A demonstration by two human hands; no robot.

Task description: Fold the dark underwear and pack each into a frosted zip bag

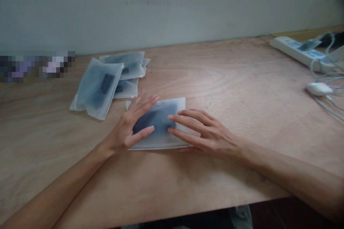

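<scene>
A frosted plastic zip bag (158, 137) with something dark inside lies flat on the wooden table, its zip edge toward me. My left hand (138, 121) rests over the bag's left end, fingers spread, thumb pointing inward. Over the right end lies my right hand (202, 128), fingers apart and stretched to the left across the bag. Neither hand grips the bag. What the dark content is cannot be made out through the cloudy plastic.
Several similar frosted bags (98, 86) with black printed labels lie in an overlapping pile at the back left. A white power strip (298, 52) and a white charger (319, 88) with tangled cables are at the right. A pale wall (172, 10) borders the table (231, 75) behind.
</scene>
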